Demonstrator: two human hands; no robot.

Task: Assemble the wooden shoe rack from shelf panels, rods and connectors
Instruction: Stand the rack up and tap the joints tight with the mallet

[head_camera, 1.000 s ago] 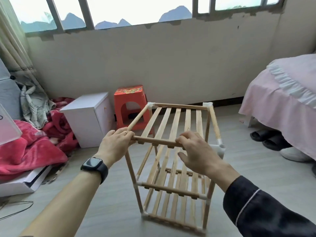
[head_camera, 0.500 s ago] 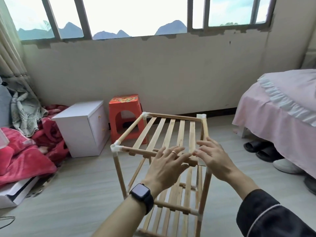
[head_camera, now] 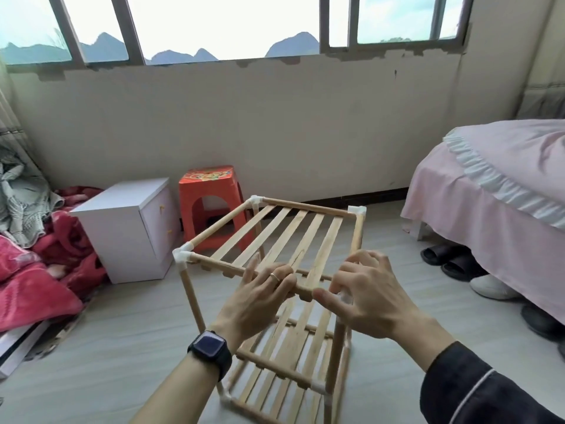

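and here's the shoe rack (head_camera: 275, 237), standing upright on the floor (head_camera: 122, 332) dead centre, three slatted tiers stacked and looking very nearly finished. the top shelf panel (head_camera: 287, 234) sits in its frame of rods, with white connectors showing at the near left corner (head_camera: 182, 255) and both far corners, at eleven o'clock (head_camera: 256, 201) and one o'clock (head_camera: 357, 209). the left hand (head_camera: 260, 298) lies flat across the near rod (head_camera: 220, 266), fingers long and spread over the slats, gripping nothing. the right hand (head_camera: 367, 295), at three o'clock from it, hovers over the near right corner with fingers loosely curled and wide, holding nothing; that corner joint is hidden behind it, so i cannot tell whether the fingertips touch it. my read: the building is done, and what's left is pressing that last corner home and checking the frame for wobble. orange stool (head_camera: 211, 194) and white cabinet (head_camera: 128, 228) wait at ten o'clock, the bed (head_camera: 489, 185) at three.
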